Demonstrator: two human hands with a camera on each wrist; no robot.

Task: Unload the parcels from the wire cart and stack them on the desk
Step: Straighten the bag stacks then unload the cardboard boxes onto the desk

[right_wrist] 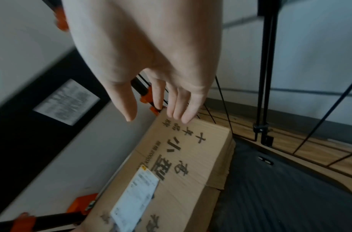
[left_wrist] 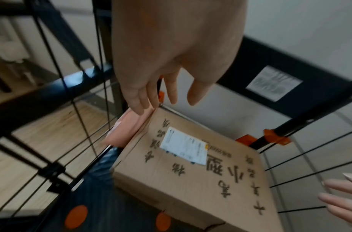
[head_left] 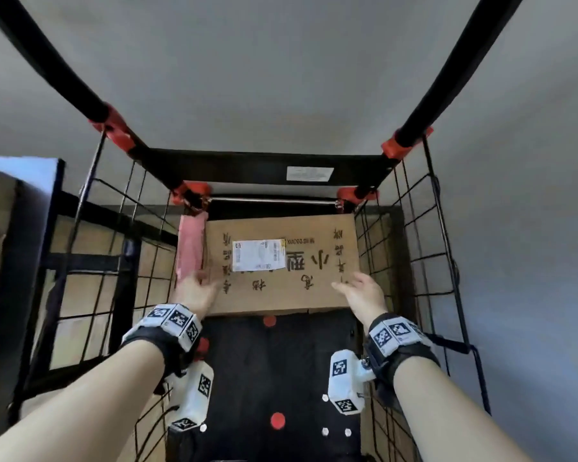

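A brown cardboard parcel [head_left: 281, 265] with black characters and a white shipping label [head_left: 258, 255] lies flat at the far end of the black wire cart [head_left: 424, 248]. A slim pink parcel [head_left: 190, 248] stands wedged between its left side and the cart wall. My left hand [head_left: 197, 288] hovers open over the box's near left corner, fingers [left_wrist: 139, 100] straight above the pink parcel [left_wrist: 129, 127]. My right hand [head_left: 357, 288] hovers open over the near right corner, fingers [right_wrist: 181, 108] extended above the box [right_wrist: 192, 158]. Neither hand holds anything.
The cart floor [head_left: 281, 378] is black with red and white dots. Black handle bars with red clamps [head_left: 114, 125] rise at the far end. A desk corner [head_left: 20, 171] with a dark frame stands to the left, outside the wire wall. Wood floor shows through the mesh.
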